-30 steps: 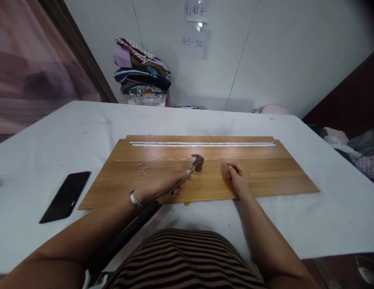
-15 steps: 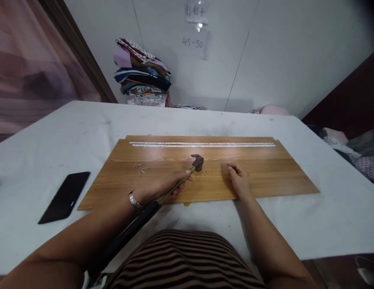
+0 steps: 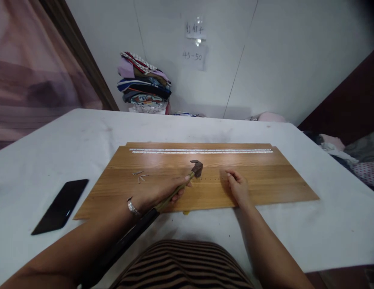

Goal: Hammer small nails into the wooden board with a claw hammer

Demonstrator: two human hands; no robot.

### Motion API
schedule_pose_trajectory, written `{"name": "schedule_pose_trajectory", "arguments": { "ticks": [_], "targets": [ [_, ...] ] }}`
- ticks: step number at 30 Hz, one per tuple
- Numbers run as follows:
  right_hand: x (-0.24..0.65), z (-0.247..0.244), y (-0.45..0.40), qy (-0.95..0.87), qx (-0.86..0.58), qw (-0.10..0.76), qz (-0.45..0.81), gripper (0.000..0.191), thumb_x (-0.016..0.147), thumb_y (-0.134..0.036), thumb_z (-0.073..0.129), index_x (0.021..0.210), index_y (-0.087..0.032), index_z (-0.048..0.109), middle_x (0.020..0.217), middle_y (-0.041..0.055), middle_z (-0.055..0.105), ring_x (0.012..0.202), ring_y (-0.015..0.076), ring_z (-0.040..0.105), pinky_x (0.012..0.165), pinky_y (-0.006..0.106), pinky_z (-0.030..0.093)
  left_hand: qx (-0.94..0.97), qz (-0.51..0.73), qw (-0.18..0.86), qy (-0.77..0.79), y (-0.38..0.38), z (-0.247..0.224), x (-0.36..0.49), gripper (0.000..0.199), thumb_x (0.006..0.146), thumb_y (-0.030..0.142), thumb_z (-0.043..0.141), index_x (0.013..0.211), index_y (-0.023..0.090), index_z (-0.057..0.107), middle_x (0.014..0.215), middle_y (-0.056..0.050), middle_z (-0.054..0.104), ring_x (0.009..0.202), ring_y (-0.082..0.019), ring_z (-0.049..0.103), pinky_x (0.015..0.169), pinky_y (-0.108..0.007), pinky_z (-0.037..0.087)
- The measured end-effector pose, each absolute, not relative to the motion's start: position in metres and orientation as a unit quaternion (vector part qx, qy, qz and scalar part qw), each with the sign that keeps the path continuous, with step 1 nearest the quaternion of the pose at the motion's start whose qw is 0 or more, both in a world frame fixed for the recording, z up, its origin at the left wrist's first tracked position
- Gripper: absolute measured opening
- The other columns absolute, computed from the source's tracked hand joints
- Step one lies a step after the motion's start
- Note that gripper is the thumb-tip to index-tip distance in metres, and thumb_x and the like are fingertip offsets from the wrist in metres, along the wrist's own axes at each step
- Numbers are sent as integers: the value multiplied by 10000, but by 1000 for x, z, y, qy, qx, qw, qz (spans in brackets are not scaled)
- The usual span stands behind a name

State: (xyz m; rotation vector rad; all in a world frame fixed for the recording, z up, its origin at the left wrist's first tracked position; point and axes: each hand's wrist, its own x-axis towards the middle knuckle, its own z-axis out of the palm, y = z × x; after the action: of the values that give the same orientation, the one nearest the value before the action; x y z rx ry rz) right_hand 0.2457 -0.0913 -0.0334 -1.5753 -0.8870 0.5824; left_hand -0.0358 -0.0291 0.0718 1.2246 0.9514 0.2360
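My left hand [image 3: 178,187] is wrapped around the shaft of a claw hammer [image 3: 198,168], whose long dark handle runs back under my forearm. The rusty hammer head rests on or just over the wooden board [image 3: 265,172]; which of the two I cannot tell. To its right a row of small dark dots [image 3: 215,179] crosses the board. At the right end of that row my right hand [image 3: 239,185] is closed in a pinch, thumb against fingers. Anything between those fingertips is too small to make out. Several loose nails [image 3: 141,176] lie on the board's left part.
Two white measuring strips [image 3: 201,151] run along the board's far side. A black phone [image 3: 60,206] lies on the white-covered table [image 3: 93,132], left of the board. Folded cloths [image 3: 144,82] are stacked by the wall, below and left of two paper notes [image 3: 193,56].
The whole scene sits slightly lower in the picture, as the head view has tilted up. Both hands and the hammer keep nearly the same places over the board.
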Motion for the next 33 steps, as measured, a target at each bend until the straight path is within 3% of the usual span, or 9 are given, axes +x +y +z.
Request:
{"name": "schedule_pose_trajectory", "arguments": {
  "ticks": [6,13,19,21,23,26,29,31,33],
  "targets": [
    [244,-31,-90,-410,-659,589,226,289,744,-485,594,808,-230,714,532,-29,539,558,177,518,510,283,419,582,169,685,404,-1,82,-36,467,900,625,539,959,169,619,612,53,465,434,-71,358,410,-213,265],
    [244,-27,-89,-398,-655,586,262,293,725,-486,614,828,-225,698,517,-45,511,506,156,461,470,267,360,549,401,636,367,59,155,-14,329,927,480,589,871,157,567,541,62,456,390,-71,404,393,-198,328],
    [246,-20,-87,-385,-647,578,314,362,695,-542,666,817,-202,694,551,-32,564,485,141,478,471,266,379,442,533,652,307,75,177,22,334,952,483,585,840,187,481,584,60,528,472,-108,576,559,-258,539],
    [246,-5,-90,-388,-624,577,357,391,720,-545,695,896,-197,719,658,7,654,571,161,577,526,278,447,453,492,682,296,62,165,33,350,926,489,629,846,187,471,610,43,570,517,-147,639,613,-317,577],
    [242,18,-96,-419,-578,574,400,421,770,-538,717,1045,-220,733,911,62,742,835,208,684,705,328,538,462,456,702,292,44,146,45,367,906,499,657,854,184,476,645,15,613,569,-170,681,657,-342,589],
    [225,55,-99,-465,-497,551,483,485,790,-583,718,1141,-249,706,1091,93,748,1034,252,688,836,398,557,460,438,719,282,11,119,67,364,908,514,648,905,182,500,738,-41,683,664,-175,705,737,-343,586],
    [204,78,-94,-470,-454,514,555,500,711,-604,771,1026,-231,665,839,42,729,740,210,692,660,349,564,489,410,705,309,-15,106,87,354,929,546,594,936,203,506,867,-60,707,601,-138,648,645,-306,554],
    [197,83,-91,-443,-461,538,550,446,702,-613,762,850,-230,590,619,-26,620,491,140,569,484,278,484,535,360,696,314,-23,104,92,338,925,548,580,960,220,506,930,-57,708,553,-134,605,569,-304,522],
    [198,84,-93,-434,-474,549,534,434,703,-588,766,796,-233,534,537,-76,515,365,78,399,361,224,338,614,321,664,281,-21,102,86,312,940,522,545,936,210,550,922,-58,706,654,-162,630,634,-316,532]
  ]
}}
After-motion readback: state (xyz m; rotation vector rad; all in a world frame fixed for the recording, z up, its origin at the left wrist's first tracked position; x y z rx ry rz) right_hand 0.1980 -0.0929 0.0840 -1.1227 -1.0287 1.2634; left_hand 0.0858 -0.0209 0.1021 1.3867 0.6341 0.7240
